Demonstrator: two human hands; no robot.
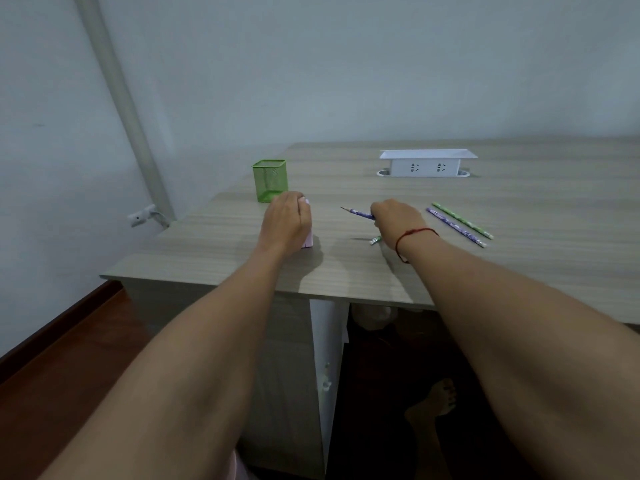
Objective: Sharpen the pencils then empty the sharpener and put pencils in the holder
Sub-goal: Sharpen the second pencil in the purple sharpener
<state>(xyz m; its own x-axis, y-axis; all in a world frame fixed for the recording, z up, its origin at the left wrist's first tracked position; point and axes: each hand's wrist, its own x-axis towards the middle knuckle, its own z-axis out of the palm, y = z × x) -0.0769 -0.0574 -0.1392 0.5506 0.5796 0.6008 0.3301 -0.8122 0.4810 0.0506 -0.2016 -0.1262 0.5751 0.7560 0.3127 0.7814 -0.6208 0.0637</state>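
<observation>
Pink boxy sharpener (307, 240) gripped by L hand (285, 220), R hand (394, 216) pinches slim purple pencil (358, 213).

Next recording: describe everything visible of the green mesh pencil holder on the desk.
The green square wire-mesh pencil holder stands upright near the left edge of the wood-grain desk, towards the back, open end up. Its walls are see-through mesh between solid bands at rim and base. No pencils stick out. The left hand overlaps its lower right corner in the picture; contact cannot be told.

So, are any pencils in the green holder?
No: the green holder stands with nothing showing above its rim or through its mesh.
</observation>
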